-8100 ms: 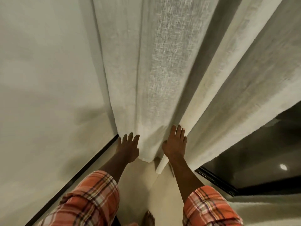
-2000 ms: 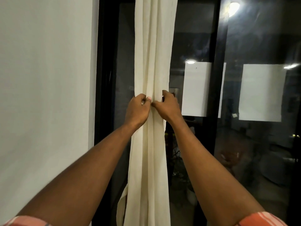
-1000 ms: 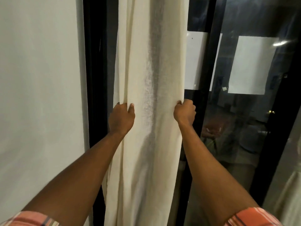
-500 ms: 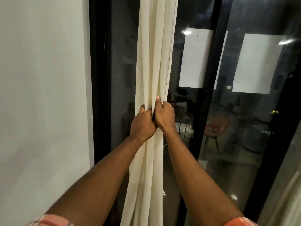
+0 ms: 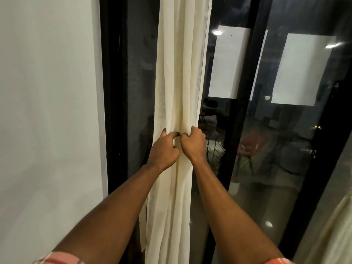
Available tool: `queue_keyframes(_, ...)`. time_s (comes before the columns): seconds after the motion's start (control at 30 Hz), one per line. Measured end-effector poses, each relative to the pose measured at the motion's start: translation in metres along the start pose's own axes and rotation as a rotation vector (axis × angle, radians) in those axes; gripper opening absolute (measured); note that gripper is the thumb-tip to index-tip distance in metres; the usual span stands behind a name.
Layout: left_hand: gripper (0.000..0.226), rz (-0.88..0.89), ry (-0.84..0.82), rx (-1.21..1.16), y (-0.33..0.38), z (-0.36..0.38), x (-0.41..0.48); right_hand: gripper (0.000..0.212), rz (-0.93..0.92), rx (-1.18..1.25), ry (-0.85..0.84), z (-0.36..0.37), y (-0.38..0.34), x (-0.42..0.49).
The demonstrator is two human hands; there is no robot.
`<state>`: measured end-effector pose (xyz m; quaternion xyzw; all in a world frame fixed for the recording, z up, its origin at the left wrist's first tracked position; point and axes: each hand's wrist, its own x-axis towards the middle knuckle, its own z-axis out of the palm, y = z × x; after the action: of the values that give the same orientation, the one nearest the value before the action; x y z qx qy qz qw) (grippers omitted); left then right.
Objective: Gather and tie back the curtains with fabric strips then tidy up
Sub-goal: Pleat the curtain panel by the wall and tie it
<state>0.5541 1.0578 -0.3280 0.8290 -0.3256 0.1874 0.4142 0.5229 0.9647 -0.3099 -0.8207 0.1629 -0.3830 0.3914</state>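
Gripping the gathered curtain [image 5: 179, 77] at 12 o'clock, your left hand [image 5: 163, 149] and right hand [image 5: 194, 143] touch, fingers curled into folds.

Curtain [image 5: 179, 73]: plain cream, faint woven grain, no print.
Second curtain [image 5: 335, 235], far right: blurred, same cream.
Wall [image 5: 47, 111]: flat pale grey-white.
Window frame [image 5: 112, 92]: black.
Glass [image 5: 276, 149]: dark, dotted with white light reflections.
Two sheets [image 5: 228, 63]: plain white.
Sleeves [image 5: 59, 259]: orange-red plaid crossed with white and dark lines.

White wall [image 5: 47, 111] beside black frame [image 5: 112, 92], dark glass [image 5: 285, 187] (two white sheets [image 5: 228, 63] on it)
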Motion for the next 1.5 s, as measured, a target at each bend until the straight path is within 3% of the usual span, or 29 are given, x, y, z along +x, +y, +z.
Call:
queue_keyframes(0.27, 0.014, -0.034, 0.242, -0.077, -0.029, 0.010, 0.003, 0.026, 0.084, -0.035, 0.047, -0.008, 0.019, 0.005)
queue_keyframes(0.33, 0.020, -0.067, 0.272, -0.104, -0.032, 0.010, 0.001, 0.035, 0.105, -0.023, 0.072, -0.014, 0.022, 0.004)
queue_keyframes(0.53, 0.065, -0.073, 0.288, -0.230, -0.023, 0.011, -0.006, 0.030, 0.077, -0.007, 0.121, -0.013, 0.036, 0.001)
queue_keyframes(0.6, 0.069, -0.067, 0.270, -0.208, -0.021, 0.014, -0.004, 0.028, 0.042, 0.011, 0.076, -0.009, 0.036, 0.001)
queue_keyframes(0.8, 0.030, -0.076, 0.249, -0.078, -0.031, 0.020, -0.002, 0.027, 0.037, 0.023, -0.021, -0.009, 0.043, 0.007)
queue_keyframes(0.97, 0.030, -0.125, 0.317, -0.081, -0.044, 0.011, -0.006, 0.027, 0.233, -0.141, 0.304, -0.025, 0.051, 0.012)
queue_keyframes(1.03, 0.028, -0.124, 0.295, -0.117, -0.046, 0.008, -0.009, 0.026, 0.248, -0.155, 0.348, -0.027, 0.050, 0.011)
queue_keyframes(1.23, 0.025, -0.089, 0.147, -0.214, -0.039, 0.018, -0.010, 0.028, 0.032, 0.020, 0.066, 0.000, 0.043, 0.000)
queue_keyframes(1.37, 0.023, -0.035, 0.017, -0.248, -0.030, 0.022, -0.010, 0.046, -0.040, 0.223, -0.185, 0.016, 0.033, -0.011)
queue_keyframes(1.43, 0.028, -0.037, -0.016, -0.248, -0.029, 0.023, -0.010, 0.060, -0.056, 0.239, -0.208, 0.022, 0.033, -0.013)
queue_keyframes(1.5, 0.032, -0.064, -0.033, -0.240, -0.030, 0.023, -0.012, 0.059, -0.067, 0.202, -0.195, 0.024, 0.035, -0.012)
